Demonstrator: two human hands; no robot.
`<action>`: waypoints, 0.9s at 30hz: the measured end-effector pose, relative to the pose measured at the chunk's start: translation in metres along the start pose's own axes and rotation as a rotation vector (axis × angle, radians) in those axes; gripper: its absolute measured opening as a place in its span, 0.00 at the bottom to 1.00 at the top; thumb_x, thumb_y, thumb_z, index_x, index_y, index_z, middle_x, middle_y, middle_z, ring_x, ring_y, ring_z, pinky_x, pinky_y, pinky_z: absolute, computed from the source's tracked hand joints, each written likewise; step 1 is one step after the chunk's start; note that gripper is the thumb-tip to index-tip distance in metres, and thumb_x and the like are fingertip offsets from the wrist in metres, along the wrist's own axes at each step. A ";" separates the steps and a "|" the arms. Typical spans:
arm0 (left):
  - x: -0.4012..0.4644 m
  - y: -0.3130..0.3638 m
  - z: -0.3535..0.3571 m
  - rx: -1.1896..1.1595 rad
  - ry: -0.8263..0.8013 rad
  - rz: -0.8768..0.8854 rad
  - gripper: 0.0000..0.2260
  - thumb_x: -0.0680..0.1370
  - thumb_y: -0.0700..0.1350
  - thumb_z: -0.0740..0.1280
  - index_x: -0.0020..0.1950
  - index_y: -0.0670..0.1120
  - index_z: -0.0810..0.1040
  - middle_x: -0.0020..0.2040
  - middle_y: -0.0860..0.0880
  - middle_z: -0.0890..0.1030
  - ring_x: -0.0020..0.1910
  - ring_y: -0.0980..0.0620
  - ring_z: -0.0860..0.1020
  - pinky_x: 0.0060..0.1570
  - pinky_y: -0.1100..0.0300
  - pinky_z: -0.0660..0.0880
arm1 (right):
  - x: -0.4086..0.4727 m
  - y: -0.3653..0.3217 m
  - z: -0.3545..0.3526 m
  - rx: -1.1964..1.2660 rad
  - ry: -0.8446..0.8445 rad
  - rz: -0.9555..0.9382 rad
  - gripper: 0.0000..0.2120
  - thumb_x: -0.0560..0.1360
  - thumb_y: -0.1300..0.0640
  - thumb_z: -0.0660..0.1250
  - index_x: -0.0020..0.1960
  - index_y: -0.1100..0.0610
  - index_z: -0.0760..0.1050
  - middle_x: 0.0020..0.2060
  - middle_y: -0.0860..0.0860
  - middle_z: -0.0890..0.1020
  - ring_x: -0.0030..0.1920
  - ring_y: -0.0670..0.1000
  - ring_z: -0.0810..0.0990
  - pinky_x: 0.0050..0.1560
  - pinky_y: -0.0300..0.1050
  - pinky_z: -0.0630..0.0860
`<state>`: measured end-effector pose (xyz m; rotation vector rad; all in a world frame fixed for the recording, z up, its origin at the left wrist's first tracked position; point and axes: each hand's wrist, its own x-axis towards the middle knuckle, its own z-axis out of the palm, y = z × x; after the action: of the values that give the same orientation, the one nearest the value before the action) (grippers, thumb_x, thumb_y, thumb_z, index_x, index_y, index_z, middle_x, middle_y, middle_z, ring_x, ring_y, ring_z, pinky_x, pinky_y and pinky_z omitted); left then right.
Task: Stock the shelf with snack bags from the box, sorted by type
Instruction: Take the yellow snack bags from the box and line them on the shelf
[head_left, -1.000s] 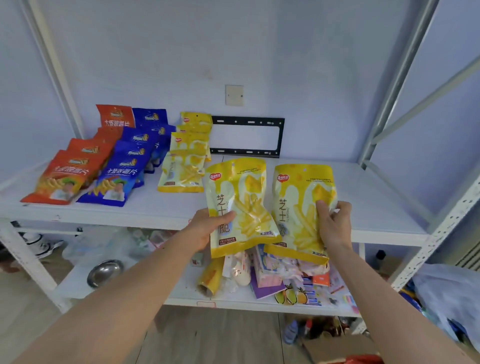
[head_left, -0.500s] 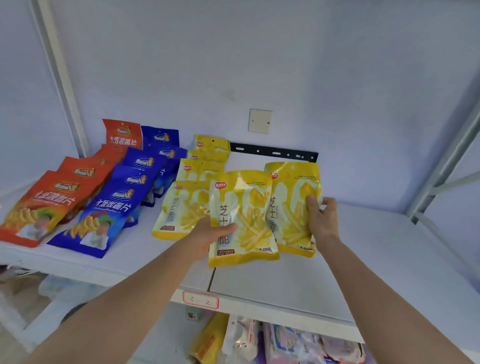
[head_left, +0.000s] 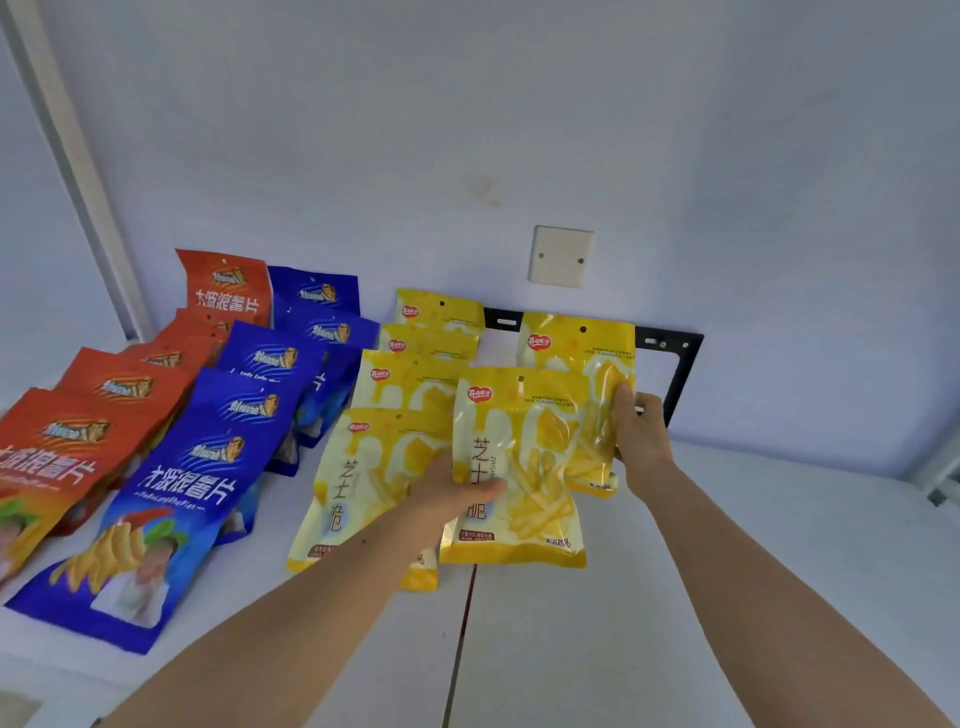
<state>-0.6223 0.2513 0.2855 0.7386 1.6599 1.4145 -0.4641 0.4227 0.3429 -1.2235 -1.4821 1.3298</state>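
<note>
A: Shelf (head_left: 727, 597) contents, left to right?

B: Orange bags (head_left: 62, 457), blue bags (head_left: 176, 499), then a yellow row (head_left: 415, 374) (all overlapping, front to back).

A: Left hand (head_left: 452, 493)?

B: Thumb over the front of a yellow bag (head_left: 519, 467), pinching it just right of the row, low over the shelf.

A: Right hand (head_left: 641, 436)?

B: Fingers curled round the right edge of a second bag (head_left: 576, 353), behind the first, before a black bracket (head_left: 675, 364).
</note>
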 end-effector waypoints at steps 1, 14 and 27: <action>0.007 -0.002 0.001 0.009 0.015 0.005 0.22 0.69 0.41 0.78 0.61 0.47 0.78 0.52 0.48 0.85 0.51 0.49 0.83 0.55 0.47 0.79 | 0.008 0.001 0.004 0.009 -0.008 0.010 0.16 0.80 0.41 0.56 0.59 0.53 0.66 0.50 0.53 0.76 0.54 0.57 0.78 0.59 0.59 0.76; 0.069 0.004 0.033 0.177 0.223 -0.002 0.25 0.70 0.45 0.77 0.63 0.48 0.70 0.54 0.52 0.79 0.55 0.50 0.77 0.52 0.57 0.73 | 0.085 0.001 0.046 0.047 -0.141 0.101 0.19 0.81 0.38 0.52 0.60 0.53 0.63 0.47 0.52 0.75 0.47 0.53 0.78 0.53 0.57 0.79; 0.109 0.005 0.045 0.294 0.339 0.049 0.21 0.74 0.44 0.71 0.63 0.44 0.68 0.52 0.50 0.77 0.51 0.51 0.76 0.40 0.64 0.71 | 0.122 0.003 0.075 0.017 -0.166 0.098 0.22 0.81 0.37 0.50 0.63 0.54 0.62 0.49 0.53 0.76 0.50 0.56 0.77 0.56 0.60 0.77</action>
<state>-0.6375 0.3665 0.2658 0.7335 2.1590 1.4028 -0.5636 0.5233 0.3233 -1.2124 -1.5381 1.5381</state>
